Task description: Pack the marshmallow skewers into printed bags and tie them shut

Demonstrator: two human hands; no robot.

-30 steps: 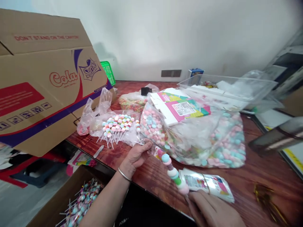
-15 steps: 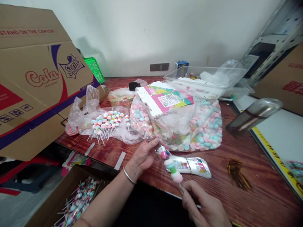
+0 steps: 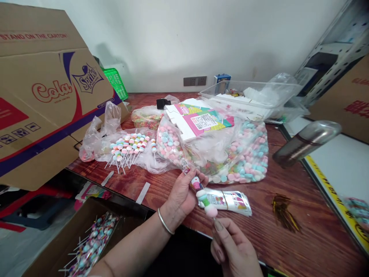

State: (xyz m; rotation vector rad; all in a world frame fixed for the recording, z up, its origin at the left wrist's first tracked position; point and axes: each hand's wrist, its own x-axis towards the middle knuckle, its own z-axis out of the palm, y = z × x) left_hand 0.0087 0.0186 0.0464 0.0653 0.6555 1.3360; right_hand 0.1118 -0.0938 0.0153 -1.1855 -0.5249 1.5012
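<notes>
My left hand [image 3: 183,192] is closed around a small clear printed sleeve [image 3: 193,179] that covers the upper part of a candy skewer [image 3: 206,202]. My right hand [image 3: 232,250] pinches the skewer's stick at the bottom, just below a pink candy. Both hands are above the wooden table's [image 3: 288,238] front edge. A banded stack of printed sleeves [image 3: 230,200] lies right behind the skewer. A big clear bag of pastel candies [image 3: 239,154] lies beyond it.
Several finished-looking candy sticks [image 3: 129,148] lie on plastic at the left. A large Cola carton [image 3: 43,104] leans at far left. An open box of wrapped skewers [image 3: 89,246] sits below the table. A clear tray [image 3: 253,96], metal flask [image 3: 305,142] and gold ties [image 3: 284,211] are right.
The skewer has slid further into the sleeve held by my left hand, so fewer candies show. My right hand has moved up toward the left hand. The view has shifted right.
</notes>
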